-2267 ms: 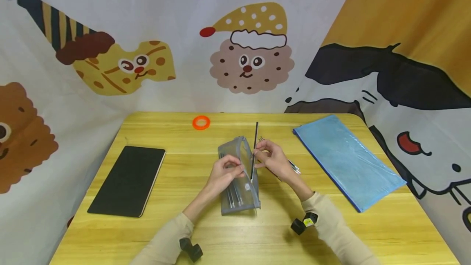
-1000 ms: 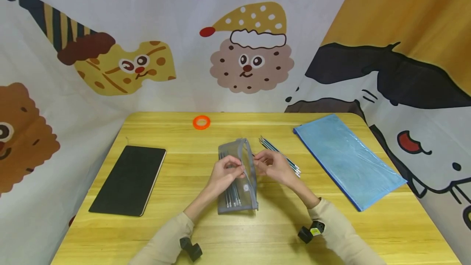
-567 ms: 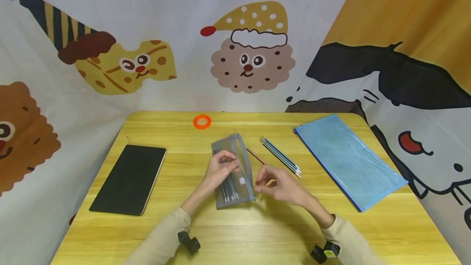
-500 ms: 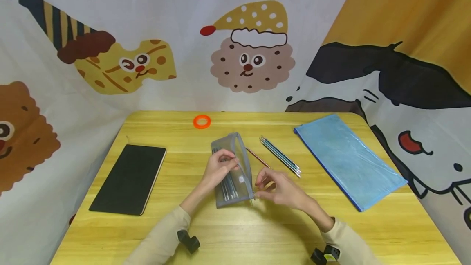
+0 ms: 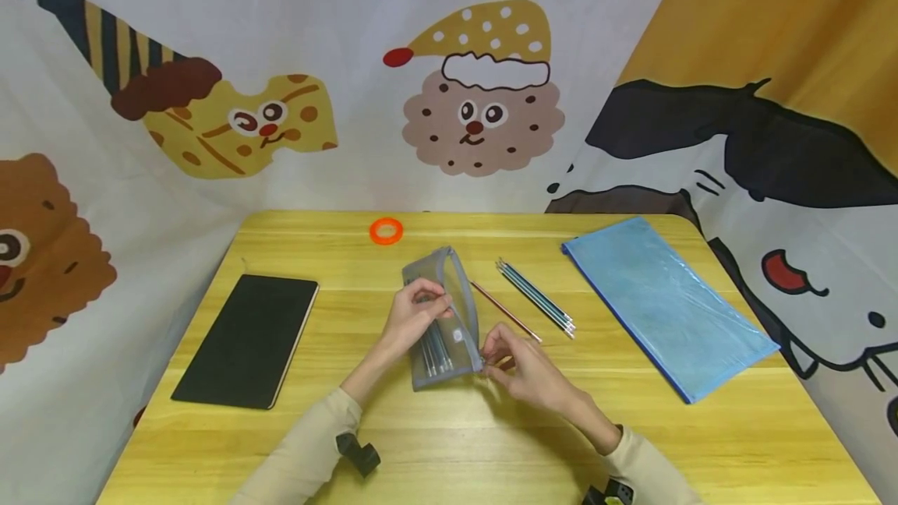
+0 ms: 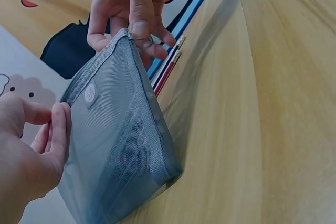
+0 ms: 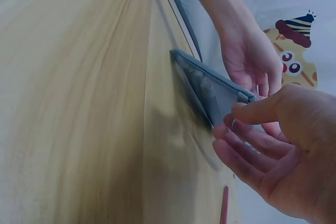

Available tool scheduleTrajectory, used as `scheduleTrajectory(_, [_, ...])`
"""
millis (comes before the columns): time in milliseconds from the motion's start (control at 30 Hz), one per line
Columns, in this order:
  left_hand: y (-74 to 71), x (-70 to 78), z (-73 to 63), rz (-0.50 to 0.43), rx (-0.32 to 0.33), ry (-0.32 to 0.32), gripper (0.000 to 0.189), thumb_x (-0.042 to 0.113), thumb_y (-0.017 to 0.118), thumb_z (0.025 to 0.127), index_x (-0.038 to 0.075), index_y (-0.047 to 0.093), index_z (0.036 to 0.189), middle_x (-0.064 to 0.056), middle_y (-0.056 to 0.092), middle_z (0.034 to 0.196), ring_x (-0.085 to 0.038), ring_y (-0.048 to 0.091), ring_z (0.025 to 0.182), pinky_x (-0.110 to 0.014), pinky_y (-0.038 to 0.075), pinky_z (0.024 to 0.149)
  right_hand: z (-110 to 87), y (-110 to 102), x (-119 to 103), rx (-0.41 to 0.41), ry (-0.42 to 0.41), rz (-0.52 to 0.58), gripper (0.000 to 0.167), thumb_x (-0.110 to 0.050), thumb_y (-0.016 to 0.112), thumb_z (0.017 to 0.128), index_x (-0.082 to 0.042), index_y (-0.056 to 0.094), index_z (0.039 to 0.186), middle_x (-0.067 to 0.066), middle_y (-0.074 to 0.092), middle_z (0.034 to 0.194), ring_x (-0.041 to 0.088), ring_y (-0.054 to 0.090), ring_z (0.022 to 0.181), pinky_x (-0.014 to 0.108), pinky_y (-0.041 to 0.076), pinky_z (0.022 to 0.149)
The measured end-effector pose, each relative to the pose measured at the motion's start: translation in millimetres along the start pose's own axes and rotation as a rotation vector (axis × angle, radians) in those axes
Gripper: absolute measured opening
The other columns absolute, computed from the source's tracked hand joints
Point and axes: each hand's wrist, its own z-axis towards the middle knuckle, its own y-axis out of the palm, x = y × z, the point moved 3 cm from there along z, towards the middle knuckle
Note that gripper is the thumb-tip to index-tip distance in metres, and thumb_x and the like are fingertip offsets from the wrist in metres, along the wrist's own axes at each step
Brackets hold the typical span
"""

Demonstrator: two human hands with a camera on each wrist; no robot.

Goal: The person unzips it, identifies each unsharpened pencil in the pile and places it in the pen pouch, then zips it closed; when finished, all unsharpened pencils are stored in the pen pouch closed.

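A grey mesh pencil case (image 5: pixel 459 357) stands tilted mid-table with its zip side gaping; several pencils (image 5: pixel 436 351) show through the mesh. My left hand (image 5: pixel 415 316) pinches the upper edge of its opening between thumb and fingers. At the near end of the zip, my right hand (image 5: pixel 522 365) holds the small zip pull (image 7: pixel 232 123) between thumb and fingertips, partly hidden by them. Beyond the right hand, a red pencil (image 5: pixel 507 312) lies on the table. Several dark green pencils (image 5: pixel 535 298) lie in a bundle to its right.
A black notebook (image 5: pixel 245 341) lies on the left of the wooden table (image 5: pixel 449 450). On the right is a blue folder (image 5: pixel 666 310). An orange ring-shaped roll (image 5: pixel 386 231) rests near the back edge, before a patterned cloth backdrop (image 5: pixel 351 162).
A dark pencil held upright at the opening has gone into the case, and my right hand has moved to the near zip end. The case shifted slightly left; the red pencil is uncovered.
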Motion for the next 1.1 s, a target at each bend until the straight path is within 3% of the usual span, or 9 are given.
scheduleTrajectory(167, [-1.9,-0.5,0.2,-0.003,0.003,0.002,0.019,-0.004,0.065,0.092,-0.011,0.059,0.108,-0.011,0.066,0.094,-0.008,0.069,0.071,-0.021,0.064,0.077,-0.6,-2.9,-0.6,-0.001,0.015,-0.015,0.017,0.002,0.072,0.09,-0.006,0.063,0.102,0.006,0.074,0.091,0.015,0.073,0.081,0.022,0.064,0.068])
scheduleTrajectory(333, [-2.4,-0.5,-0.6,0.007,0.007,-0.008,0.018,-0.003,0.065,0.092,-0.009,0.059,0.107,-0.011,0.065,0.095,-0.009,0.069,0.072,-0.022,0.064,0.077,-0.2,-5.0,0.0,0.0,0.005,-0.014,0.008,-0.003,0.07,0.093,-0.008,0.072,0.098,0.007,0.077,0.091,0.023,0.074,0.079,0.023,0.064,0.069])
scheduleTrajectory(500, [-2.1,0.2,-5.5,0.04,-0.01,-0.004,0.018,-0.002,0.065,0.093,-0.008,0.062,0.109,-0.015,0.067,0.098,-0.012,0.07,0.077,-0.027,0.065,0.082,0.0,-4.3,-1.6,0.004,-0.027,-0.032,0.01,0.0,0.07,0.092,-0.008,0.073,0.096,0.005,0.077,0.093,0.027,0.074,0.08,0.023,0.065,0.07])
scheduleTrajectory(633, [-2.7,2.8,-22.9,0.157,-0.033,0.082,0.016,-0.002,0.066,0.092,-0.005,0.066,0.108,-0.018,0.069,0.1,-0.017,0.071,0.084,-0.03,0.065,0.083,0.7,-2.3,-3.7,-0.002,-0.038,-0.035,0.011,0.002,0.071,0.09,-0.007,0.073,0.096,0.005,0.077,0.093,0.027,0.073,0.08,0.023,0.065,0.071])
scheduleTrajectory(800, [-0.3,5.1,-61.0,0.39,-0.081,0.238,0.017,-0.002,0.071,0.089,0.002,0.068,0.105,-0.012,0.071,0.101,-0.021,0.069,0.09,-0.025,0.064,0.082,2.5,-1.8,-5.9,-0.001,-0.037,-0.036,0.012,0.003,0.071,0.09,-0.008,0.074,0.096,0.005,0.077,0.093,0.025,0.074,0.08,0.024,0.065,0.073])
scheduleTrajectory(933, [4.3,4.2,-88.6,0.543,-0.135,0.375,0.029,-0.002,0.077,0.083,0.001,0.068,0.11,-0.011,0.07,0.106,-0.026,0.068,0.092,-0.033,0.064,0.084,3.5,-1.1,-9.2,-0.001,-0.042,-0.036,0.013,0.003,0.071,0.089,-0.007,0.074,0.095,0.005,0.077,0.092,0.023,0.073,0.08,0.023,0.064,0.073])
scheduleTrajectory(1100, [7.9,-1.2,-100.0,0.622,-0.104,0.488,0.044,-0.002,0.085,0.074,0.002,0.066,0.114,-0.01,0.068,0.109,-0.025,0.068,0.096,-0.034,0.063,0.086,8.4,0.6,-16.3,-0.013,-0.068,-0.033,0.01,0.001,0.071,0.09,-0.008,0.074,0.095,0.004,0.077,0.092,0.02,0.072,0.08,0.023,0.064,0.073])
